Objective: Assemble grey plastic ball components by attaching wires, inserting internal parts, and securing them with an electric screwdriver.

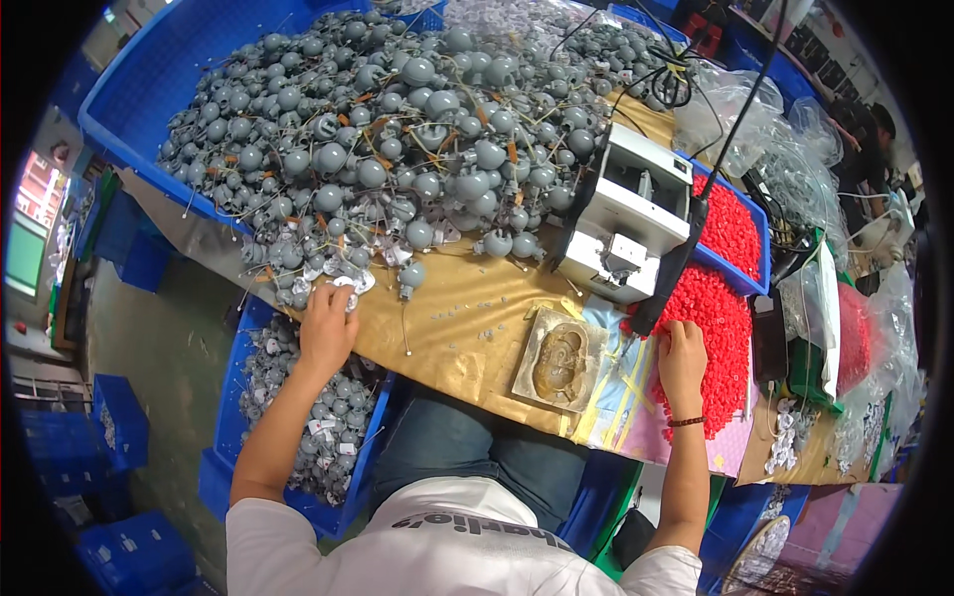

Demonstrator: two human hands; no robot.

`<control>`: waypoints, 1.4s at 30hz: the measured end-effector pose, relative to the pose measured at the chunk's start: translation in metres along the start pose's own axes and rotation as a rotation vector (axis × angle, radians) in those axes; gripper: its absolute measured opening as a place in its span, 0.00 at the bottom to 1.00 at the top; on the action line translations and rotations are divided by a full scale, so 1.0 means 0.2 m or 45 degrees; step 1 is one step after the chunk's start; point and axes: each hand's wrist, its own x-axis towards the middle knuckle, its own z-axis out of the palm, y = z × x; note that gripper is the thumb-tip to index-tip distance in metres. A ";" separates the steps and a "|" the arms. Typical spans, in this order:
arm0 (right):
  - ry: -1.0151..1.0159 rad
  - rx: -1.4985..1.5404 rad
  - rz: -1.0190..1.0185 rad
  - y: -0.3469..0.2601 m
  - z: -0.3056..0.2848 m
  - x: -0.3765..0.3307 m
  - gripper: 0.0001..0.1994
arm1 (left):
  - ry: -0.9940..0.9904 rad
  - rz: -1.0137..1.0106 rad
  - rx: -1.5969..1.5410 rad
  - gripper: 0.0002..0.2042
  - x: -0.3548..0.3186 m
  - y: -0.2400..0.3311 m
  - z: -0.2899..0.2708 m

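Observation:
A large heap of grey ball-shaped plastic parts (427, 186) with thin wires spreads over the far and left side of the table. At its near edge lie small white-and-grey parts (350, 277), where my left hand (330, 326) has its fingers closed on one of them. Over a pile of small red pieces (717, 328), my right hand (682, 360) reaches in with curled fingers; what they hold, if anything, is hidden. Between the hands sits a square metal fixture (559, 360) with a shaped hollow. Behind it stands a white bench machine (626, 214) beside a black post.
A blue tray (760, 238) of red pieces stands behind the red pile. Left of my legs, a blue crate (224, 467) holds more grey parts. Clear plastic bags (795, 139) crowd the far right, where another person (870, 149) is visible. Small bits lie on the brown table cover (437, 343).

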 end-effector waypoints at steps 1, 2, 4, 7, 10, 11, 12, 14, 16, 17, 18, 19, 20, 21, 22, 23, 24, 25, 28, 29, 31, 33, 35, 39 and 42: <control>-0.014 -0.019 0.007 0.01 0.00 0.01 0.05 | 0.026 0.004 -0.038 0.20 -0.01 0.01 0.01; -0.046 -0.051 0.022 0.02 0.01 0.01 0.05 | 0.054 0.009 -0.076 0.18 -0.01 0.01 0.02; -0.058 -0.085 0.026 0.02 0.02 0.02 0.04 | 0.084 0.028 -0.100 0.16 -0.03 0.04 0.03; -0.069 -0.117 0.014 0.04 0.02 0.04 0.04 | 0.108 0.074 -0.145 0.13 -0.03 0.11 0.02; -0.065 -0.128 -0.016 0.04 0.01 0.05 0.06 | 0.071 0.105 -0.444 0.13 -0.02 0.32 -0.05; -0.061 -0.130 -0.012 0.04 0.01 0.05 0.06 | 0.056 0.113 -0.565 0.13 0.00 0.41 -0.08; -0.059 -0.135 -0.006 0.04 0.01 0.05 0.06 | 0.029 0.217 -0.691 0.12 0.03 0.54 -0.10; -0.060 -0.135 0.018 0.04 0.01 0.04 0.05 | -0.054 0.452 -0.887 0.12 0.09 0.79 -0.09; -0.026 -0.124 0.010 0.05 0.01 0.04 0.06 | -0.150 0.684 -1.009 0.12 0.14 0.98 -0.01; -0.009 -0.116 0.003 0.05 0.01 0.05 0.06 | -0.204 0.737 -1.007 0.12 0.16 1.05 0.05; 0.005 -0.083 0.005 0.02 -0.02 0.06 0.06 | -0.259 0.789 -1.005 0.12 0.19 1.10 0.12; 0.029 0.011 0.031 0.01 -0.04 0.06 0.06 | -0.296 0.817 -0.986 0.13 0.20 1.12 0.18; 0.057 0.105 0.053 0.00 -0.07 0.07 0.06 | -0.329 0.845 -0.968 0.13 0.22 1.15 0.24; 0.088 0.197 0.080 -0.02 -0.11 0.07 0.06 | -0.348 0.854 -0.933 0.13 0.25 1.16 0.27; 0.062 0.365 0.172 -0.02 -0.13 0.06 0.06 | -0.343 0.841 -0.915 0.13 0.26 1.16 0.29; 0.030 0.525 0.220 -0.05 -0.14 0.06 0.06 | -0.335 0.823 -0.897 0.13 0.27 1.17 0.31; 0.010 0.681 0.283 -0.07 -0.16 0.05 0.07 | -0.312 0.795 -0.904 0.13 0.26 1.19 0.29; -0.004 0.839 0.345 -0.10 -0.17 0.06 0.07 | -0.309 0.743 -0.943 0.13 0.27 1.19 0.27; -0.020 0.979 0.160 -0.26 -0.22 0.06 0.08 | -0.253 0.603 -1.039 0.12 0.44 1.13 0.16; -0.041 0.990 0.084 -0.32 -0.24 0.07 0.08 | -0.186 0.581 -1.016 0.12 0.53 1.09 0.11; -0.103 1.004 0.019 -0.38 -0.27 0.05 0.07 | 0.151 0.659 -0.847 0.11 0.86 1.01 0.02; -0.173 1.058 0.018 -0.42 -0.27 0.03 0.06 | 0.440 0.686 -0.537 0.12 1.19 0.96 -0.11; -0.203 1.117 0.005 -0.46 -0.24 0.03 0.05 | 0.540 0.739 -0.298 0.18 1.51 0.86 -0.17; -0.190 1.209 -0.036 -0.52 -0.19 0.03 0.05 | 0.190 0.615 0.251 0.25 1.77 0.77 -0.16; -0.160 1.195 -0.044 -0.53 -0.19 0.04 0.05 | -0.085 0.572 0.366 0.24 1.83 0.78 -0.17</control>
